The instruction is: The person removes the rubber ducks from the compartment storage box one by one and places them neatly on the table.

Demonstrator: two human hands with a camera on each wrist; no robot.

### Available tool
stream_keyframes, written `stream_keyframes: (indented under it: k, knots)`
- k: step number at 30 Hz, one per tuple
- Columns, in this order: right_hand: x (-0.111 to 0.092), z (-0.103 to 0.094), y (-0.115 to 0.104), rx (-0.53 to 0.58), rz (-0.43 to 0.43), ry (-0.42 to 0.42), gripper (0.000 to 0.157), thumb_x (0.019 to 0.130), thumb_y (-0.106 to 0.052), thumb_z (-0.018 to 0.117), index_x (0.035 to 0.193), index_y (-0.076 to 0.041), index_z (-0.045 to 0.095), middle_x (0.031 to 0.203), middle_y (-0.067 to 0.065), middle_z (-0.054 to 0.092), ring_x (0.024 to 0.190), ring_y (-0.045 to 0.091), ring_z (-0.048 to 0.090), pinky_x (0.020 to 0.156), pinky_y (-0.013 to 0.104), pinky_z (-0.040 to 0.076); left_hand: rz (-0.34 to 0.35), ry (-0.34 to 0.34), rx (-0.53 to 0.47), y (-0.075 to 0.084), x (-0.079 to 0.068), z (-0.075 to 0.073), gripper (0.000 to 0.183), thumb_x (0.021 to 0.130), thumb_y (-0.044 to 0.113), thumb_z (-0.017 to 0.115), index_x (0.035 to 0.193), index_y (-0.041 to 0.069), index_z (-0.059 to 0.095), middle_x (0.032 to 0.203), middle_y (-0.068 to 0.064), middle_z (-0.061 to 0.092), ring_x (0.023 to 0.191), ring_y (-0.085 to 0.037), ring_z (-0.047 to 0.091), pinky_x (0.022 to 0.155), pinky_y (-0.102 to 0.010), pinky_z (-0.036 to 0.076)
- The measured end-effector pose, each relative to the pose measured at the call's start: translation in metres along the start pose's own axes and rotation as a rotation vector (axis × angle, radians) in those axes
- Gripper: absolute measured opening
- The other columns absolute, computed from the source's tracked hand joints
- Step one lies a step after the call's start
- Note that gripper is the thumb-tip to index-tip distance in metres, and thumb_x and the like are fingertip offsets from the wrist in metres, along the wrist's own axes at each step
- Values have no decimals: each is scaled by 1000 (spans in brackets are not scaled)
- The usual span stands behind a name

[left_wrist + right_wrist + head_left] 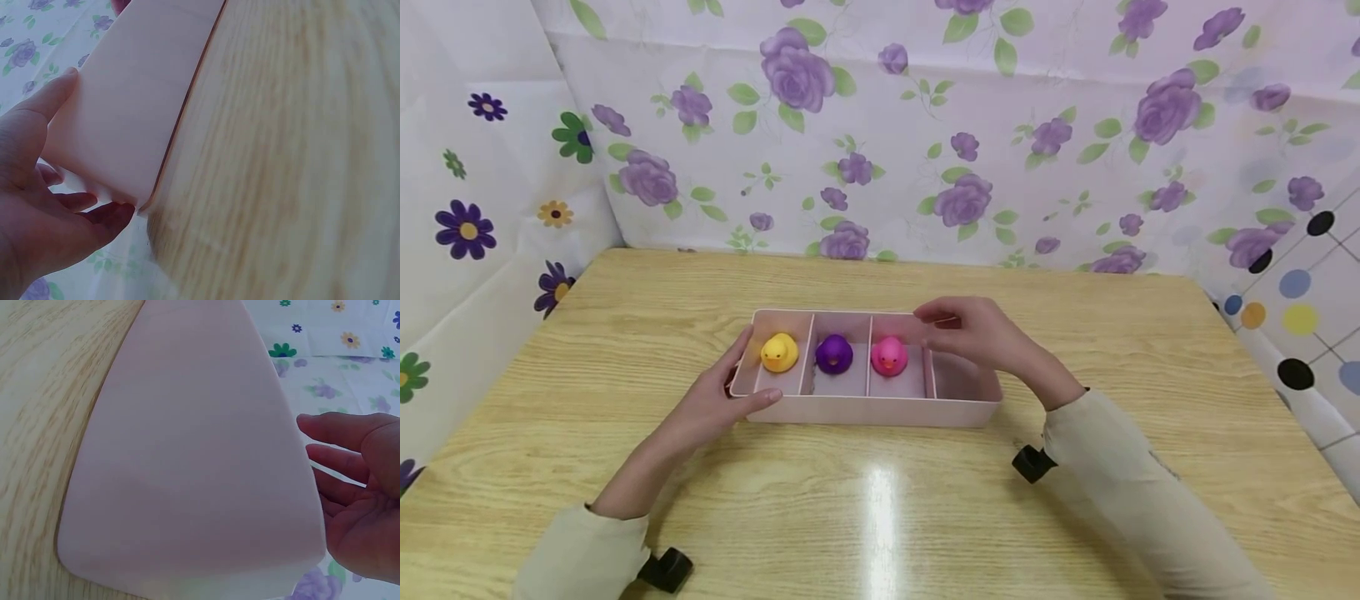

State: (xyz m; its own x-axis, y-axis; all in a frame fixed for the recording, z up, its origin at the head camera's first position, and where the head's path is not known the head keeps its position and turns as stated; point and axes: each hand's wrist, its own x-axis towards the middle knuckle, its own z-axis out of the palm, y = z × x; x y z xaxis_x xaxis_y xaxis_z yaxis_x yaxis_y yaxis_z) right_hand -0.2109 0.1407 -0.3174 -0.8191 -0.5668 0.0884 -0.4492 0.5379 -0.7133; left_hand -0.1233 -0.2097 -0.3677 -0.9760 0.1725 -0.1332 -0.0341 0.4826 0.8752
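Observation:
A pale pink box (pixel 865 411) with thin dividers lies lengthwise across the table. From left to right, its compartments hold a yellow duck (pixel 779 353), a purple duck (pixel 834 356) and a pink duck (pixel 890 357), one in each. My left hand (pixel 703 408) grips the box's left end, thumb over the front rim and fingers on the end wall. Over the box's right part hovers my right hand (pixel 988 333), fingers loosely bent, thumb apart, nothing seen between them. It partly hides the rightmost compartment. In the right wrist view, that hand (pixel 369 494) appears beyond the box wall.
The wooden table (pixel 775 500) extends around the box on all sides. A white sheet with purple flowers (pixel 850 167) hangs behind it. Patterned sheets also stand at the left and right. A black wrist device (pixel 1033 463) shows below the right sleeve.

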Motion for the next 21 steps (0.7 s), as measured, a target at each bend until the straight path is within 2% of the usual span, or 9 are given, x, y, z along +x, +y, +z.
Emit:
stream_keyframes:
  k: [8, 16, 21]
  knots:
    - [8, 1, -6, -10, -28, -54, 35, 89, -2, 71, 122, 8, 66, 115, 20, 69, 106, 30, 66, 93, 41, 53, 6, 3, -4, 1, 2, 0, 103, 92, 32, 74, 162, 18, 0, 163, -28, 9, 145, -48, 18, 110, -61, 31]
    - [16, 9, -11, -44, -4, -126, 42, 88, -15, 78, 124, 3, 68, 117, 15, 70, 109, 27, 66, 95, 39, 52, 3, 2, 2, 0, 2, 0, 102, 92, 31, 74, 162, 18, 0, 163, -26, 7, 146, -49, 17, 109, -61, 32]
    - [21, 15, -13, -47, -1, -156, 43, 87, -17, 79, 123, 3, 68, 117, 15, 71, 111, 27, 66, 97, 38, 51, -2, 6, 1, 0, -1, 1, 102, 92, 30, 73, 162, 18, 0, 163, -26, 8, 146, -49, 17, 110, -61, 31]
